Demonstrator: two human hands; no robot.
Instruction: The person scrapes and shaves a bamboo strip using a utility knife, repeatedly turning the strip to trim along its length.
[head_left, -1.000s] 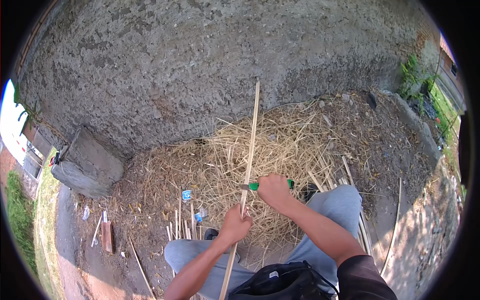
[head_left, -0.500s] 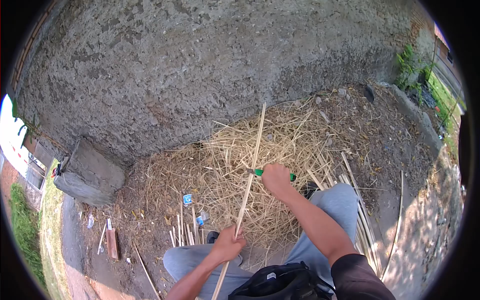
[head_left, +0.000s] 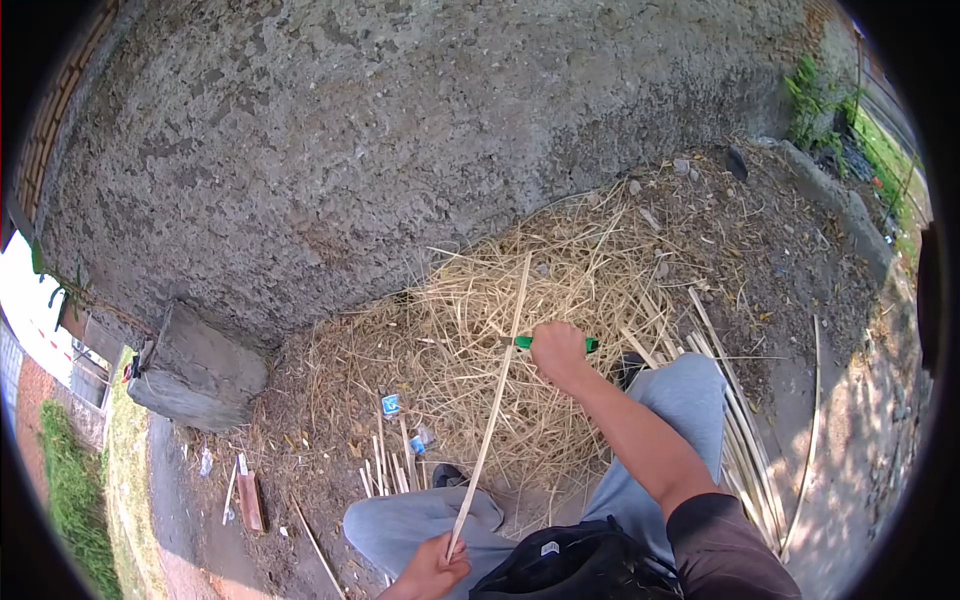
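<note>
A long pale bamboo strip [head_left: 488,430] slants up from my left hand [head_left: 436,568], which grips its lower part close to my lap. My right hand [head_left: 558,352] is wrapped round the green handle of a knife [head_left: 523,342]. The short blade lies against the strip, in its upper half. Beneath the strip, a heap of thin bamboo shavings [head_left: 570,275] covers the ground between my feet and the wall.
Rough grey wall [head_left: 400,130] rises behind the shavings, with a concrete block [head_left: 205,375] at its left. More bamboo strips [head_left: 745,440] lie by my right leg, and several short pieces [head_left: 385,465] beside my left foot. A blue wrapper [head_left: 390,404] lies on the dirt.
My left hand has drawn the strip down toward my body, so its far end is lower. The knife stays at nearly the same place in view. The view has tilted slightly.
</note>
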